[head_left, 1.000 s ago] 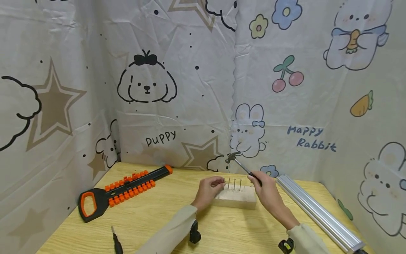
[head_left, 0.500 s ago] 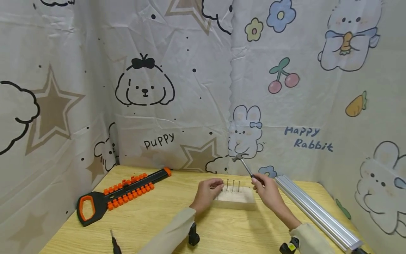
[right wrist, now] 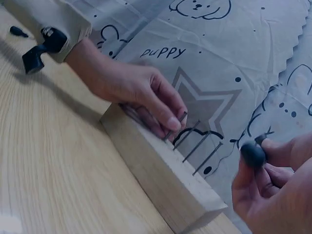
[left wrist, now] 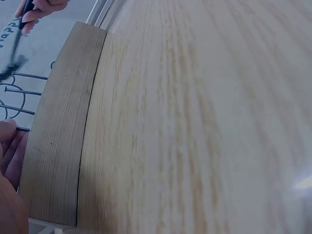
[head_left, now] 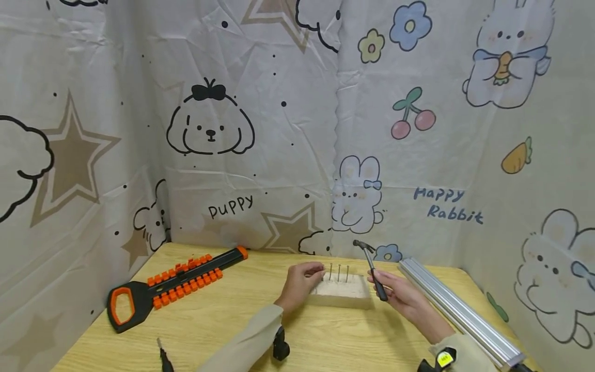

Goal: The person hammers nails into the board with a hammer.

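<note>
A pale wooden block (head_left: 341,299) lies on the table with three nails (head_left: 340,273) standing upright in its top. At the block's left end my left hand (head_left: 298,284) pinches another nail (right wrist: 184,117) between thumb and finger, its point down at the wood. My right hand (head_left: 403,297) holds a claw hammer (head_left: 379,289) by its black handle, off the block's right end. The hammer's head points up and away, above table level and apart from the nails. In the right wrist view, only the dark butt of the handle (right wrist: 253,155) shows clearly.
A black and orange rack (head_left: 186,281) lies at the table's left. A small black screwdriver (head_left: 165,359) is at the front left edge. Along the right side runs a silver metal bar (head_left: 460,310). Printed cloth (head_left: 279,129) walls the table at back and sides.
The hammer has swung down and to the right, its handle now steeper and more exposed. My right hand has turned so the palm shows more. The left hand stays at the nail.
</note>
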The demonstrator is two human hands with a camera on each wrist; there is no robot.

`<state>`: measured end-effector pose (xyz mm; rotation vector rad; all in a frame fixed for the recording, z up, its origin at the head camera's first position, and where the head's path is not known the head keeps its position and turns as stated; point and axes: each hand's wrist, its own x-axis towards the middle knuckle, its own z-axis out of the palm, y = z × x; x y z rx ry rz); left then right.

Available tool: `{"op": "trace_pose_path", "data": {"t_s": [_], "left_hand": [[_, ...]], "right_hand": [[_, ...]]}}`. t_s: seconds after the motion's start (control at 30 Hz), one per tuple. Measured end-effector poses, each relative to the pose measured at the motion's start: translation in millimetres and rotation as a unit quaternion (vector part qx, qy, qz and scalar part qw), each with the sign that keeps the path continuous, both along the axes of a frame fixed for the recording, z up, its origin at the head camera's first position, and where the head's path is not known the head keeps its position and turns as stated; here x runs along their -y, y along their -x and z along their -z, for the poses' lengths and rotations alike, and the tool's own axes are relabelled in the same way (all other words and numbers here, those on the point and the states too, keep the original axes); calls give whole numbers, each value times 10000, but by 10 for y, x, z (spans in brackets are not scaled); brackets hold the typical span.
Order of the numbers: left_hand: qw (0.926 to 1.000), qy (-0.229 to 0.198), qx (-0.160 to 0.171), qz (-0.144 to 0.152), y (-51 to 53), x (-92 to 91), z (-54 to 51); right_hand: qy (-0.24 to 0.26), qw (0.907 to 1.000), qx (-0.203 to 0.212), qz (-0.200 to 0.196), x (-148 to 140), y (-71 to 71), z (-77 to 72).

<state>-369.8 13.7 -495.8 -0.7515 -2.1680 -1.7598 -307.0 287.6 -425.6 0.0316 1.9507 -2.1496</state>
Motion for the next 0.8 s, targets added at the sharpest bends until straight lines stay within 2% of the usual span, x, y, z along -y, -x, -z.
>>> {"op": "trace_pose_path", "data": {"t_s": [0.13, 0.2, 0.37, 0.57, 0.73, 0.8], "left_hand": [[10000, -29, -12, 20, 2, -2, 4], [10000, -34, 2, 29, 1, 2, 2], [10000, -5, 27, 85, -8, 17, -10], [9999, -38, -70, 69, -7, 42, -5], [9999, -52, -45, 110, -4, 45, -13], [9999, -18, -34, 140, -1, 37, -23]], "right_hand": [[-401, 9990, -97, 178, -56, -6, 34], [-818, 9958, -131, 378, -87, -15, 59], [-1779, 9809, -236, 755, -171, -28, 159], [-2495, 9637, -428, 852, -166, -48, 309], [-2867, 9517, -513, 971, -104, -57, 405], [-3133, 9432, -583, 939, -91, -53, 423]]}}
